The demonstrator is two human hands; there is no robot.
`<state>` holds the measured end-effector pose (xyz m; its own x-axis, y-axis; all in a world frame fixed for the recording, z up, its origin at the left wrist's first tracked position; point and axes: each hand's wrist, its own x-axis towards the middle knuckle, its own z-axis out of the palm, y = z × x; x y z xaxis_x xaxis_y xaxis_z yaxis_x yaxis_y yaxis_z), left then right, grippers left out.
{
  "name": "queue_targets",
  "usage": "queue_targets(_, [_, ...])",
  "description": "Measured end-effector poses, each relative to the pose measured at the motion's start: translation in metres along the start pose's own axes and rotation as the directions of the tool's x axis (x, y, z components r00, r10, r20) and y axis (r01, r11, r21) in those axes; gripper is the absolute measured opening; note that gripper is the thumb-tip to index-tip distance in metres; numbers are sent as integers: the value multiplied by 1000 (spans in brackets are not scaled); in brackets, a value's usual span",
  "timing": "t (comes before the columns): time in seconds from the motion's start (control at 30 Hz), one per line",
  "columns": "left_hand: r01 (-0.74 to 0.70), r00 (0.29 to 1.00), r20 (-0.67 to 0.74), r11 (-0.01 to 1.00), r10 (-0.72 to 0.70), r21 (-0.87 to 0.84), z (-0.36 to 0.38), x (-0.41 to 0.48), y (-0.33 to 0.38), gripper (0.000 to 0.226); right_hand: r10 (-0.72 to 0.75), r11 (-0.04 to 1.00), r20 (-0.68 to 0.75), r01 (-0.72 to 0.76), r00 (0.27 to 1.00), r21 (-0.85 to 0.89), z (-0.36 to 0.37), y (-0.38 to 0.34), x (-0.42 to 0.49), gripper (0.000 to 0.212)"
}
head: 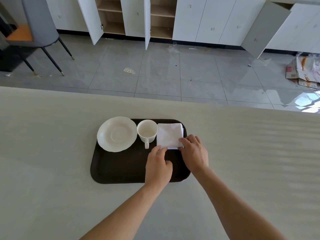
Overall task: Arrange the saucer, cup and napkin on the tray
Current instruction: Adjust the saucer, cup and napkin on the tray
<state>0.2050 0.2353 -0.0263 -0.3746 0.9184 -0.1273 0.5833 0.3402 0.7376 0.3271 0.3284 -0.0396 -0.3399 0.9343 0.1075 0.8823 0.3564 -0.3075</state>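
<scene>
Resting on the napkin's [169,135] near corners, both hands [194,153] touch the tray [121,167].

No readable text anywhere; print on flattened cardboard [302,71] on floor too blurred.

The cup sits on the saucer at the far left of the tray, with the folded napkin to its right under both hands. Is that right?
Not quite. In the head view the cup stands on the tray itself, beside the saucer, between it and the napkin. The left hand and right hand do touch the napkin's near edge.
</scene>
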Motion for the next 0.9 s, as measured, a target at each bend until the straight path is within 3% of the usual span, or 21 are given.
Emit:
queue_targets(0.5, [-49,997,68,997,45,52,2,11,-5,55,20,1000,19,-20,1000,13,6,2,7,14])
queue_targets(0.67, [-171,980,130,975,153,140,4,14,-10,57,19,1000,14,-19,1000,23,7,3,6,19])
queue_targets(0.77, [-266,955,206,921,212,285,6,13,-19,62,-38,999,0,38,999,20,8,7,4,40])
queue_targets(0.83, [-327,936,264,859,234,395,7,14,-23,68,-50,999,79,48,996,18,9,9,10,60])
queue_targets(0.9, [-371,920,308,796,244,478,8,15,-24,70,-53,998,157,59,986,-32,13,12,21,62])
